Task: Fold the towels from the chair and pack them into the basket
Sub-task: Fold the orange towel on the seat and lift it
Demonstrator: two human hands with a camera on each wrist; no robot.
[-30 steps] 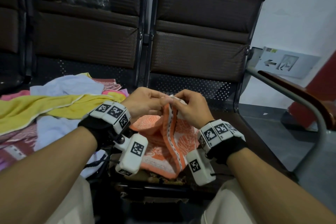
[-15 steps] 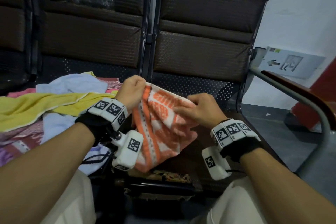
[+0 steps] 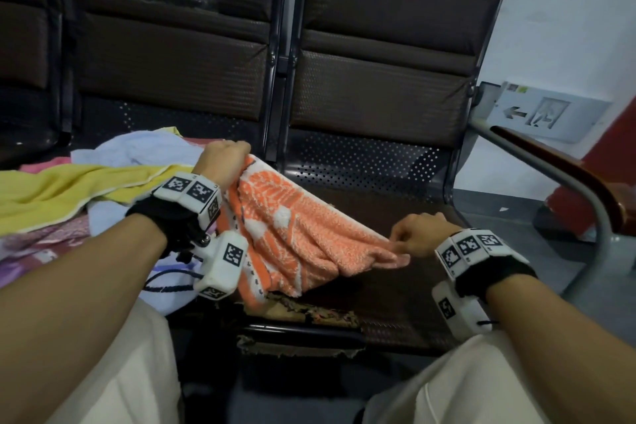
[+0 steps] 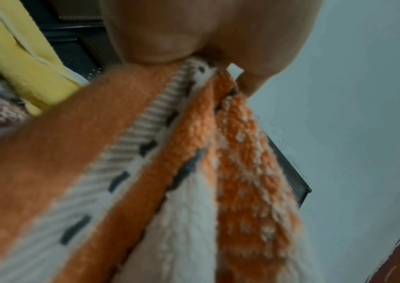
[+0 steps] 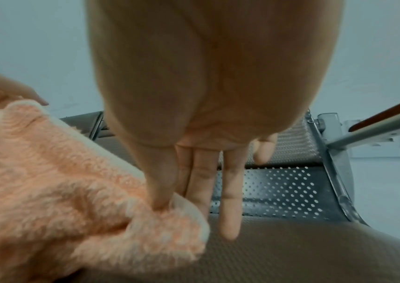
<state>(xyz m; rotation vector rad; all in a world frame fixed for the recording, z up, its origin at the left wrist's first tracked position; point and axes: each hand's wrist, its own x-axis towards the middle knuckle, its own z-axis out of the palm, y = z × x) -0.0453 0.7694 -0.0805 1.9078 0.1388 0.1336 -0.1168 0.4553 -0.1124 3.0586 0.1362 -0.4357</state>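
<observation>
Head view, both hands [image 3: 223,162] [image 3: 418,232] pinching orange towel [image 3: 296,234] corners

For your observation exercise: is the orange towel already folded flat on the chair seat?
No: the orange towel hangs stretched between the left hand and right hand.

The head camera is looking forward and down over both forearms at the chair [image 3: 395,217]. Each wrist camera is peering along its palm, very near, all three sharing the orange towel [image 3: 296,231] [image 4: 218,172] [image 5: 61,181].
</observation>
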